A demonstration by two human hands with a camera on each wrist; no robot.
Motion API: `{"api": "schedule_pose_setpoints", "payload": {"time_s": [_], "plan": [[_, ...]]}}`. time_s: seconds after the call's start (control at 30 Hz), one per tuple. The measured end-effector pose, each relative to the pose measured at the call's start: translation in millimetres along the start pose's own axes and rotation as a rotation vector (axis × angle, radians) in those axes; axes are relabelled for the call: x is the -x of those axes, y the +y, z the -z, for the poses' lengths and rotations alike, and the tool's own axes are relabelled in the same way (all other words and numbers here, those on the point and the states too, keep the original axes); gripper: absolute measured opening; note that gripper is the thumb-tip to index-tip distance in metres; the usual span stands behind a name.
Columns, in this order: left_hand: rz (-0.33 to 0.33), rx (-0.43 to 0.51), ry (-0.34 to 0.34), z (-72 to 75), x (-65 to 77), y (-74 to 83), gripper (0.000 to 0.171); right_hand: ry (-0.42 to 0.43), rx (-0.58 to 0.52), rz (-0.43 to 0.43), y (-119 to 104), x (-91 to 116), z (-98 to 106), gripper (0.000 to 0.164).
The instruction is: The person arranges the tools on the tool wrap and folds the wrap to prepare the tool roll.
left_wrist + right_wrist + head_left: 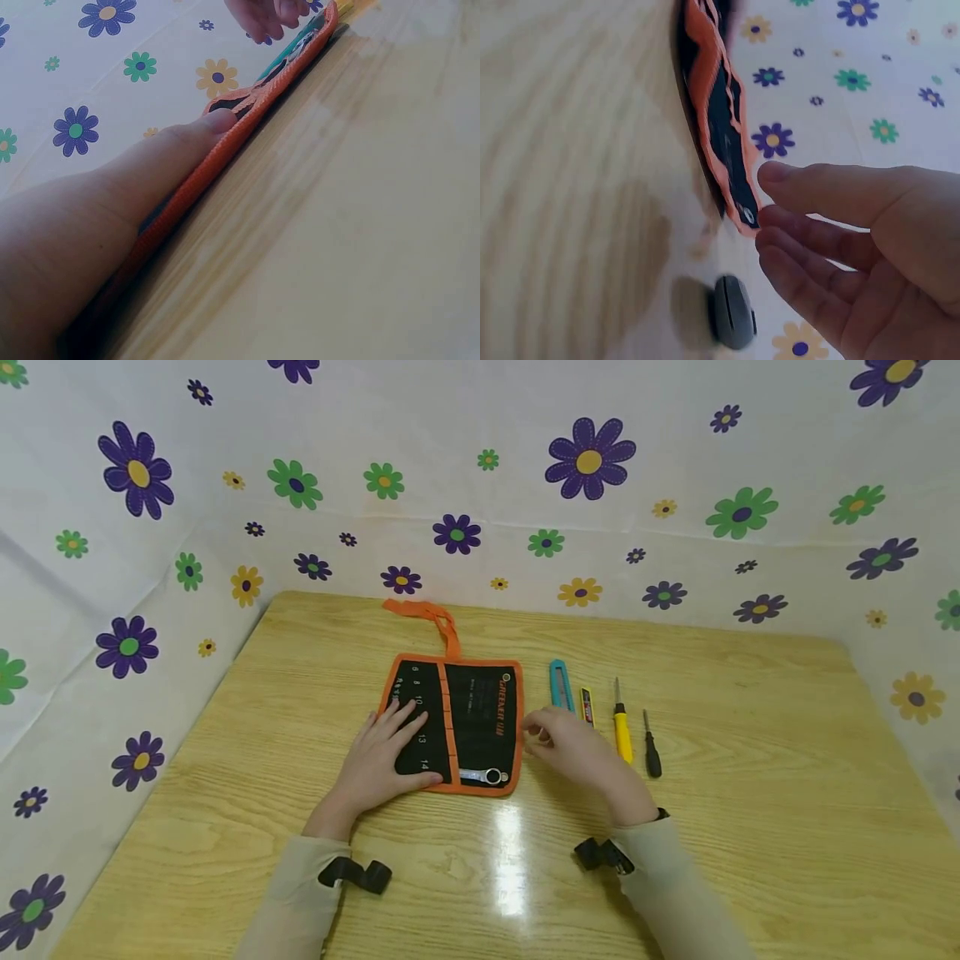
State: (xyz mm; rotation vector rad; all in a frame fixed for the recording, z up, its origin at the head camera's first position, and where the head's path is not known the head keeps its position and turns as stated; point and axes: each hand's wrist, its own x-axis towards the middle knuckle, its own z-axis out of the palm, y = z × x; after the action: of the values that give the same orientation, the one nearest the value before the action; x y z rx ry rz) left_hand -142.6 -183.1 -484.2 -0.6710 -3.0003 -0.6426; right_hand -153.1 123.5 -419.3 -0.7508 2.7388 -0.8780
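A black tool pouch (pixel 480 710) with orange edging lies unfolded on the table, sizes printed on its left part. In its lowest pocket sits a wrench (pixel 474 774), its ring end showing at the right. My left hand (pixel 386 752) rests on the pouch's left part, fingers spread; in the left wrist view the thumb (pixel 180 146) presses near the orange edge. My right hand (pixel 573 747) hovers by the pouch's right edge, fingers loosely bent. The right wrist view shows nothing between the thumb and fingers (pixel 810 262).
Right of the pouch lie a teal utility knife (pixel 560 683), a small yellow-and-dark pack (pixel 587 706), a yellow-handled screwdriver (pixel 622 735) and a black-handled screwdriver (pixel 653 756). An orange strap (pixel 442 618) trails behind the pouch. Flower-printed cloth (pixel 487 493) hangs behind the table.
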Motion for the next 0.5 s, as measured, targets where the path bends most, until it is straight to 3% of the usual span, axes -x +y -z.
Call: {"api": "schedule_pose_setpoints", "payload": {"time_s": [0.23, 0.5], "plan": [[-0.002, 0.007, 0.005, 0.5, -0.1, 0.7, 0.098, 0.060, 0.003, -0.204, 16.8, 4.1, 17.1, 0.046], [-0.008, 0.015, 0.013, 1.4, 0.3, 2.8, 0.099, 0.020, 0.053, -0.250, 23.6, 5.9, 18.1, 0.059]]}}
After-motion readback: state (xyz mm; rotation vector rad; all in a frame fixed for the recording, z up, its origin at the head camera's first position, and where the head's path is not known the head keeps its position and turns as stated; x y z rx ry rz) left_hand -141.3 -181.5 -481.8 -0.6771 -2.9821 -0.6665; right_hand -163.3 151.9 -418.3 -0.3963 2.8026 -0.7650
